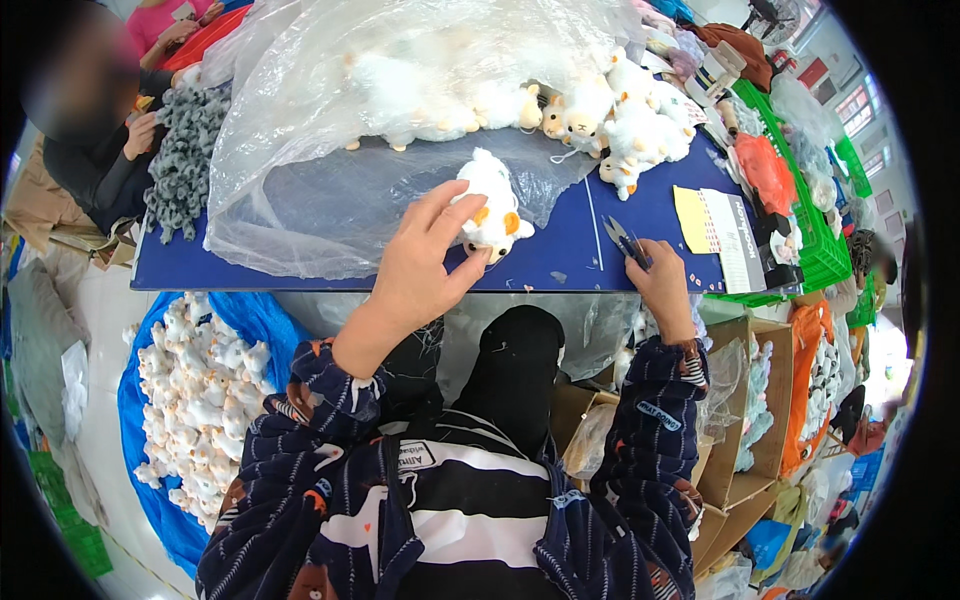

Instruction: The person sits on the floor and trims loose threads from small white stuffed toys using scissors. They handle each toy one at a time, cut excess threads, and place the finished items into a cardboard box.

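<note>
My left hand (418,262) grips a small white plush animal (487,185) at the front of the blue table, thumb and fingers around its side. The toy lies with its head, orange ears and dark eyes toward me. My right hand (664,288) is closed around a pair of thread snips (624,240) to the right of the toy, blades pointing away and slightly apart. The snips do not touch the toy. A clear plastic sheet (310,205) spreads across the table beside my left hand, with more white plush animals (640,135) under it and at its right end.
A notebook (733,240) and yellow paper (694,220) lie right of the snips. Grey curly plush pieces (185,150) hang at the table's left end, near a seated person (95,150). On the floor, a blue sack (283,325) holds many white plush heads or toys. Cardboard boxes (712,480) stand lower right.
</note>
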`<state>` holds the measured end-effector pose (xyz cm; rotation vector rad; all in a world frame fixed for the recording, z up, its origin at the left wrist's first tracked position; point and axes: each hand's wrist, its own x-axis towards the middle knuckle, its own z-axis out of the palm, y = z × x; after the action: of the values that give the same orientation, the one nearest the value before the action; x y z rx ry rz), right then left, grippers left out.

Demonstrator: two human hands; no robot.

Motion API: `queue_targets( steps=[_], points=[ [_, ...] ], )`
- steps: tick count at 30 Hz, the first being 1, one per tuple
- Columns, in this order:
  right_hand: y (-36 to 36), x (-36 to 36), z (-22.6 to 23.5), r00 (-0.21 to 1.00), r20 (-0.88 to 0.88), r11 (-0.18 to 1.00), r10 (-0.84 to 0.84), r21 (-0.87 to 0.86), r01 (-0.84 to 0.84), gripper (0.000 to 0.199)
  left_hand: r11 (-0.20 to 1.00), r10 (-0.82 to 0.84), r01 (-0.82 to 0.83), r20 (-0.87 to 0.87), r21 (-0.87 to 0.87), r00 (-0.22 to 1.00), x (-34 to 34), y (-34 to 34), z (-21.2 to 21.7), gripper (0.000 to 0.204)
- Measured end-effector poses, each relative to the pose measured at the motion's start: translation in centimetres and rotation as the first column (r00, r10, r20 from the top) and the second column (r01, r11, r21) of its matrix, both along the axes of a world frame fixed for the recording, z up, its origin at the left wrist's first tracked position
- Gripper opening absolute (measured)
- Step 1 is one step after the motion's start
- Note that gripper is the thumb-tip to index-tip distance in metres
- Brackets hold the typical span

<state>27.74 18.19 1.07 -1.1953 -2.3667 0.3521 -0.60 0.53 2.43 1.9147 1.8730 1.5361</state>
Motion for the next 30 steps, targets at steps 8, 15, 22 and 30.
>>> queue_targets(
  steps=[8,15,22,30],
  points=[
    [-1.0,0.3,0.4,0.992,-0.116,0.999,0.048,0.006,-0.048,0.026,0.994,-0.052,0.063,-0.129,0.085,0.99,0.8,1.0,0.8,0.028],
    [-8.8,-6.2,3.4,0.898,-0.332,0.948,0.289,-0.031,-0.317,0.029,0.998,-0.046,0.046,-0.004,0.039,0.999,0.3,1.4,0.0,0.013],
    [-9.3,-8.3,2.6,0.93,-0.218,0.955,0.297,0.087,-0.285,0.027,0.967,-0.181,0.252,0.589,-0.038,0.787,-0.3,1.1,-0.4,0.013],
    [-9.8,-8.6,3.2,0.945,-0.184,0.957,0.272,0.15,-0.246,0.028,0.951,-0.233,0.308,0.64,-0.007,0.732,-0.2,0.9,-0.1,0.017]
  ],
)
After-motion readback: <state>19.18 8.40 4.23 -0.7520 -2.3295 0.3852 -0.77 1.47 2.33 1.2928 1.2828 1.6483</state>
